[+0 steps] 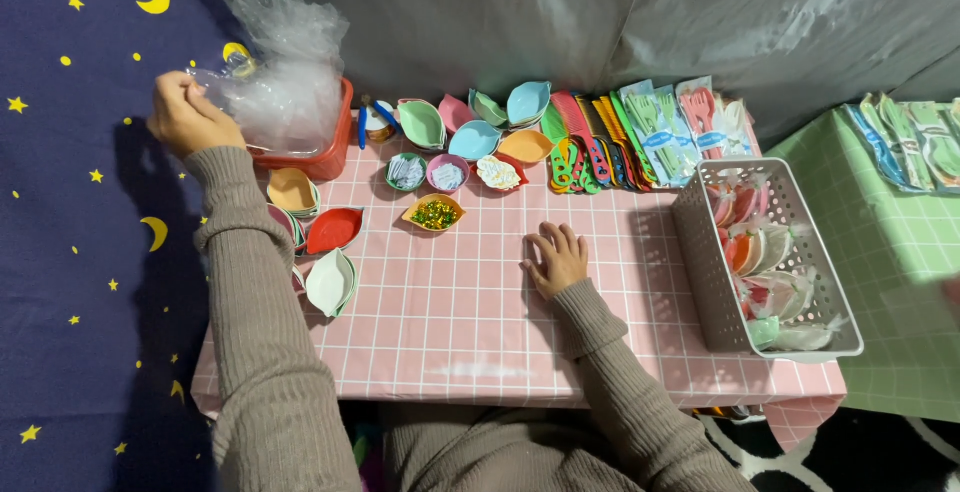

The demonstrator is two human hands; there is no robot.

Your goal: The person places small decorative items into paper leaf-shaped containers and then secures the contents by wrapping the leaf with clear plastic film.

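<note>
From the head camera we see our left hand [185, 112] pinched shut on a clear plastic bag [215, 80] at the heap of bags [290, 72] in the red bin [335, 147]. Our right hand [556, 257] lies flat and empty on the table [480, 302]. We judge a hard pull could drag extra bags out or tip the bin onto the small dishes [330, 232] beside it.

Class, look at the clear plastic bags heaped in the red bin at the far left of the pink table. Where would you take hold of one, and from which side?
Grip a loose upper edge of the clear plastic bags, from above and the left, as the left hand does. The heap stands above the red bin's rim, so its crumpled top film is free to pinch. Small dishes crowd the near side; the right hand lies flat on the table.
</note>
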